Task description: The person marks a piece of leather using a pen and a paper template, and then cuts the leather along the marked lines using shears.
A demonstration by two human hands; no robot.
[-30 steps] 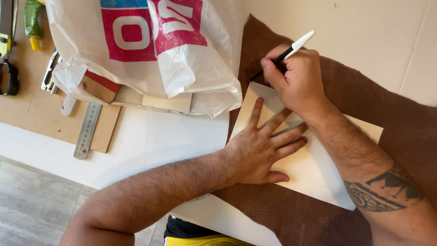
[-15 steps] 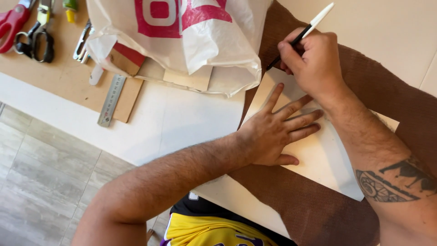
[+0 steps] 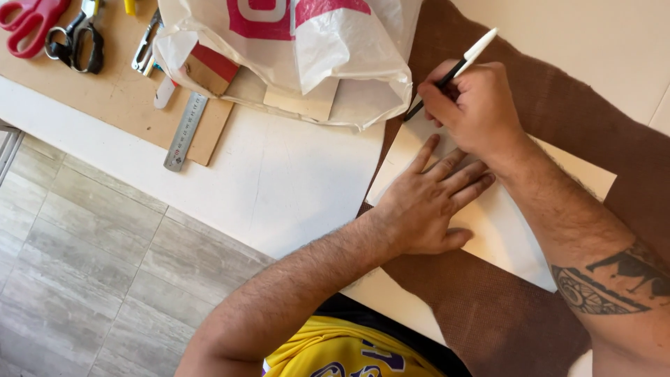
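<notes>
My pen [image 3: 466,61] is black with a white cap. The card [image 3: 502,230] is cream, on brown woven cloth [image 3: 572,91]. The tabletop [image 3: 279,188] is white. The plastic bag [image 3: 307,49] is white with pink print. Red scissors [image 3: 31,24] lie on tan board [image 3: 105,98]; the ruler [image 3: 185,132] is grey steel.

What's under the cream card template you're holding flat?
Brown fabric lies under the card template, showing on several sides. The left hand and right hand cover the card's near corner; beneath the card itself is hidden.
</notes>
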